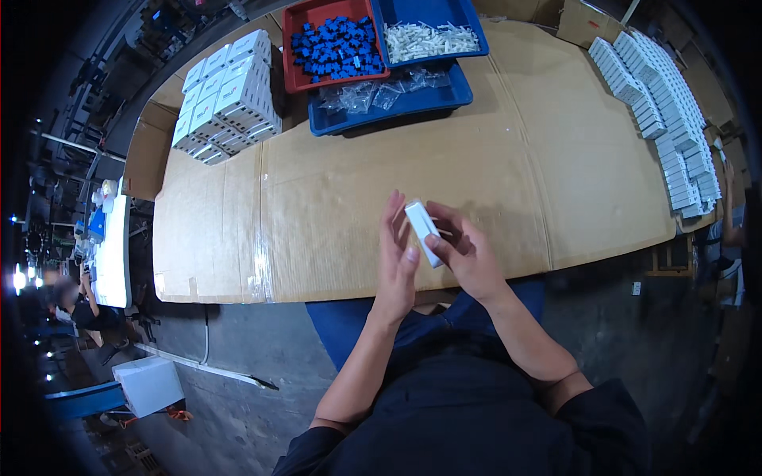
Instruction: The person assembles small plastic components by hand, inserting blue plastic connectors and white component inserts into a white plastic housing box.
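A small white rectangular box (421,230) is held upright between both hands above the near edge of a cardboard-covered table (333,198). My left hand (394,254) presses its palm and fingers against the box's left side. My right hand (468,252) grips the box's right side and lower end with curled fingers. Both forearms rise from the lower middle of the picture.
A stack of white boxes (226,95) stands at the far left. At the back sit a red tray of blue parts (337,46), a blue tray of white parts (429,36) and a blue tray with clear bags (389,99). Rows of white boxes (663,103) line the right edge.
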Available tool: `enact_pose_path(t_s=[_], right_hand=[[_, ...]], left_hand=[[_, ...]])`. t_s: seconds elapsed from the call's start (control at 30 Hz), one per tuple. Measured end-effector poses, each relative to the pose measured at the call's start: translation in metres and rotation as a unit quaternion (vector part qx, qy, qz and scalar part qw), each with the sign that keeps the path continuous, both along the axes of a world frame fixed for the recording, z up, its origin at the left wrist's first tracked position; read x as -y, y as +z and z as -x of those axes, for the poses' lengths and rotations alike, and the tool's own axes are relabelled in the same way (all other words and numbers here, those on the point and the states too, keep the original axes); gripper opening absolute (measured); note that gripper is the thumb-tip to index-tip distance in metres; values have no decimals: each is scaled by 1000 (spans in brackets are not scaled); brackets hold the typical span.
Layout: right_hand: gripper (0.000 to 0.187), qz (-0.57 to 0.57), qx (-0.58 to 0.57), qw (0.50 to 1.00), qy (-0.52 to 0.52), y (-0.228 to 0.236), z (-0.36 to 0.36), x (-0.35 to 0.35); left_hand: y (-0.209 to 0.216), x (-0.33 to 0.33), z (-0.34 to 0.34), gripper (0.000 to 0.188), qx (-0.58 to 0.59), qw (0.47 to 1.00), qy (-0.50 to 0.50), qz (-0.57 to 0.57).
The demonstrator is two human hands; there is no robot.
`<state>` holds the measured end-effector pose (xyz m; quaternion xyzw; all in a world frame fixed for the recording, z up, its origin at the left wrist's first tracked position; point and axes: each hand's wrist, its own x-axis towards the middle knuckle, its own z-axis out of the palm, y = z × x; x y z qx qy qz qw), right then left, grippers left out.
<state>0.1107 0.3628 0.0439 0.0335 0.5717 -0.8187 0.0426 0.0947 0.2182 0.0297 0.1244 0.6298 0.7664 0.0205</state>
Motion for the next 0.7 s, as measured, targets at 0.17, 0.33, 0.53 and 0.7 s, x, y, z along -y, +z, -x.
enact_pose_path(t_s=[0.17,0.33,0.53,0.7], right_hand=[[64,-154,-148,977,-9,-11,-4,7],[58,-266,-213,940,-14,-5,-7,11],[61,-244,-213,946,27,-7,-18,27],[60,-266,-253,930,-8,-15,-23,39]], left_hand=[[4,-5,-1,86,103,994,-12,-29],[7,-15,-6,93,109,985,61,-120],[7,-14,-4,116,27,990,128,-59],[6,-13,-8,112,17,989,135,-66]])
